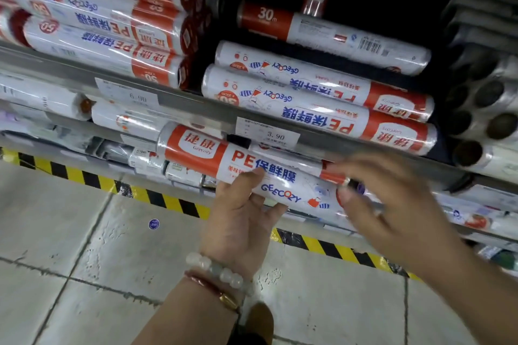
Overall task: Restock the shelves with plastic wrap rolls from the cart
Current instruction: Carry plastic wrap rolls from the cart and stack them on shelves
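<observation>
hands met on one white-and-orange plastic wrap roll [252,168] printed with blue lettering, held level just in front of the grey metal shelf edge [196,109]; the left hand [241,216] cupped the roll from beneath near its middle, fingers curled up round its underside and thumb on its near face; the right hand [389,199] was blurred at the roll's right end, its thumb against the orange end and its fingers spread loosely over it, and whether it truly gripped could not be told; a pale bead bracelet [218,272] and a thin red-and-gold band circled the left wrist; on the shelf just behind and above the held roll lay two matching white-and-orange rolls [316,106] side by side, with a third white roll marked 30m in an orange band [330,36] lying behind them; to the left sat a stack of larger clear-wrapped white-and-orange rolls [106,25]; white paper price tags [269,136] reading 3.90 and 6.90 sat in the shelf's front strip; below ran yellow-and-black hazard tape [173,202] along the foot of the shelving, beside grey floor tiles [84,246]
</observation>
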